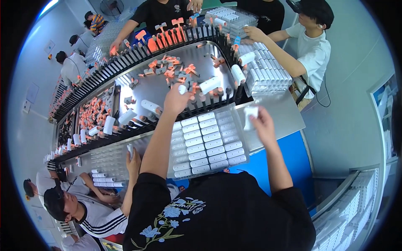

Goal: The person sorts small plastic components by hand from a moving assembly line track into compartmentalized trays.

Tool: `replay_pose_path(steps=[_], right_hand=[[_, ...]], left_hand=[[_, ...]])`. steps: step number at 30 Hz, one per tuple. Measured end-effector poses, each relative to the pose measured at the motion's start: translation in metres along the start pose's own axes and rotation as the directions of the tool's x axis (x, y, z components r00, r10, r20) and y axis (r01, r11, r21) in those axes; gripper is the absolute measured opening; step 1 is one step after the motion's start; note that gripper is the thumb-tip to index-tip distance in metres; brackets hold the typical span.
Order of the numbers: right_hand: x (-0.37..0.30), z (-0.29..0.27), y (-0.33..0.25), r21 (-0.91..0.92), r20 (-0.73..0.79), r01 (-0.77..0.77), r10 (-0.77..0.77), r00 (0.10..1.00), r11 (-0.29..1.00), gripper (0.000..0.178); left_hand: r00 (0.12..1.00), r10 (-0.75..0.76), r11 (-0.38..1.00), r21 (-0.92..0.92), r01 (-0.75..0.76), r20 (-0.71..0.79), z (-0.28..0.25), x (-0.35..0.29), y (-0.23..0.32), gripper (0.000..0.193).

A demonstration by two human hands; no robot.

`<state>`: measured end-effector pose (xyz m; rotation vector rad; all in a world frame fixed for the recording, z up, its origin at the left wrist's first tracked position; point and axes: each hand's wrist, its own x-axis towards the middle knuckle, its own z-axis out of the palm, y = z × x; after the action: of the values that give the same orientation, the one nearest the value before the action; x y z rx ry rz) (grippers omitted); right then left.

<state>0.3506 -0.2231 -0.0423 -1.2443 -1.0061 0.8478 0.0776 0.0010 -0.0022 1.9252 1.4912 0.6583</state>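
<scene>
My left hand (176,100) reaches over the near edge of the conveyor rack, its fingers closed on a white plastic part (182,89), mostly hidden by the fingers. Off to the right, above the metal side table, my right hand (264,123) pinches a white cloth (251,116), which looks crumpled and slightly blurred. Between my forearms sits a clear plastic tray (234,129) with rows of white oblong casings (206,144). Just beyond my left hand, another white casing (210,85) rests on the black posts (220,95) of the rack.
Inside the rack, a metal tray (138,90) holds loose orange and grey pieces (167,67). Stacked trays of white casings (268,69) stand at the far right, where a person in a white shirt (312,52) works. Another person (79,209) sits close on my left.
</scene>
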Motion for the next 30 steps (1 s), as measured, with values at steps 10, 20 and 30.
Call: replay_pose_path(steps=[10,20,30], right_hand=[[0.18,-0.023,-0.052,-0.394,-0.343,0.19,-0.335,0.878,0.899,0.049],[0.256,0.011,-0.019,-0.977,0.15,0.169,-0.14,0.979,0.131,0.034],[0.097,0.078,0.002,-0.429,-0.168,0.23,-0.328,0.93,0.873,0.059]], left_hand=[[0.48,0.546,0.838,0.441,-0.322,-0.687,-0.021,-0.057,-0.076,0.045],[0.917,0.321,0.933,0.246,-0.263,-0.238,0.034,-0.175,-0.154,0.036],[0.919,0.348,0.866,0.439,-0.239,-0.186,0.027,-0.1,-0.17,0.032]])
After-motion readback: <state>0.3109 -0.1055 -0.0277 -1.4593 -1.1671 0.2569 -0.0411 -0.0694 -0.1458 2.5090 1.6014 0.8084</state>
